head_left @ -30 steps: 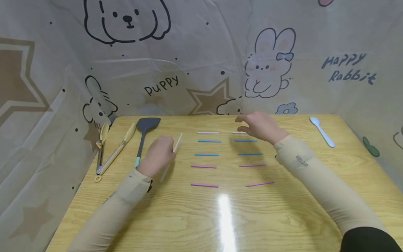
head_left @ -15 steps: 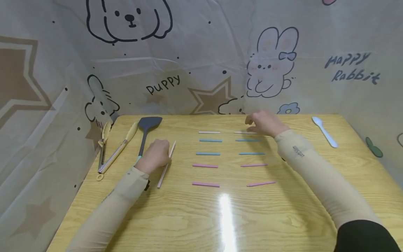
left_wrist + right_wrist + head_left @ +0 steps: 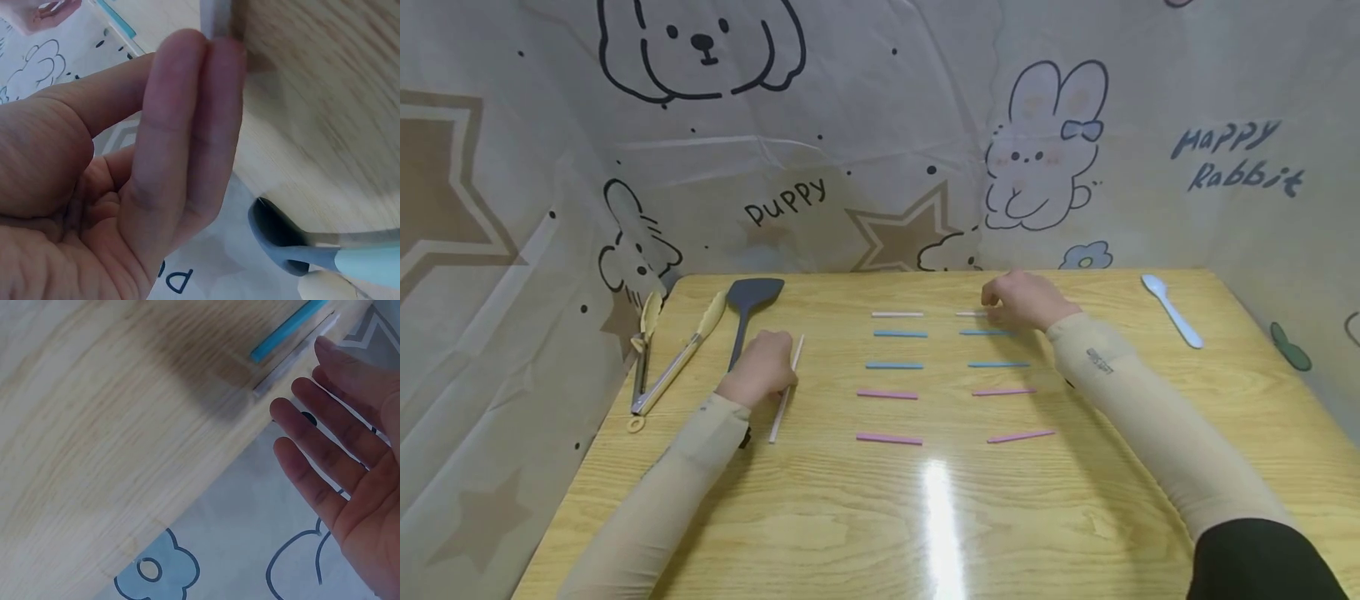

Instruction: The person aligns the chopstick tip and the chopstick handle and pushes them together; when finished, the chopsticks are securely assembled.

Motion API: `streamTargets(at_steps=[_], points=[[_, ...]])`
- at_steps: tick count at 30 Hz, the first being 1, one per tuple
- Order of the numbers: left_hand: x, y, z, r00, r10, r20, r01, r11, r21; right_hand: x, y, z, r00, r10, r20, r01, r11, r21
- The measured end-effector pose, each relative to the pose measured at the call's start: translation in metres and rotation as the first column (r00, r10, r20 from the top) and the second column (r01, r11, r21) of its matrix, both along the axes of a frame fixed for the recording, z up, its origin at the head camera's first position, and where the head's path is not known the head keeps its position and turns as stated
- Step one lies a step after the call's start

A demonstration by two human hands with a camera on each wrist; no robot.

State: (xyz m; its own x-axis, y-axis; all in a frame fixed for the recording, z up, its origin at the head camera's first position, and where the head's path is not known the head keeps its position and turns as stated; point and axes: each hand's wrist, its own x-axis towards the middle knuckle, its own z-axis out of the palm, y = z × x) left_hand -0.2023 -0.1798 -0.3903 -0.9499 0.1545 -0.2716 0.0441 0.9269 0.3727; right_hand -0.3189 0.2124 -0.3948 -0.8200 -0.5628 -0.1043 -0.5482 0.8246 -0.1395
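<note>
In the head view my left hand (image 3: 762, 367) pinches a long thin white stick (image 3: 781, 414), slanted toward me, left of two columns of short sticks. The left wrist view has the stick (image 3: 216, 17) at the fingertips, partly hidden by them. My right hand (image 3: 1028, 298) hovers at the table's far side, by a short white stick (image 3: 968, 314) it partly covers. Its fingers are spread and relaxed in the right wrist view, beside the white stick (image 3: 290, 357) and a blue stick (image 3: 286, 332). Other sticks in the columns are blue (image 3: 894, 366) and pink (image 3: 889, 438).
Left of my left hand lie a dark spatula (image 3: 754, 292) with a mint handle and cream-tipped tongs (image 3: 672, 367). A light blue spoon (image 3: 1172, 312) rests at the far right. A printed cloth (image 3: 880, 125) hangs behind the wooden table (image 3: 820, 517).
My left hand has shifted left and nearer me with the long white stick, whose near end has swung down and left. My right hand has drawn slightly to the right along the short white stick.
</note>
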Motion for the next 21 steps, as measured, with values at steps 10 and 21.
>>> streamTargets(at_steps=[10,21], points=[[-0.003,-0.007,-0.001,1.0,0.003,0.013,-0.003,1.0,0.012,-0.007,-0.002,-0.009,1.0,-0.018,0.023,0.017,0.999,0.038],[-0.001,-0.011,-0.003,1.0,-0.011,0.0,0.011,1.0,-0.007,-0.008,-0.001,-0.019,0.995,0.036,-0.088,-0.039,0.999,-0.026]])
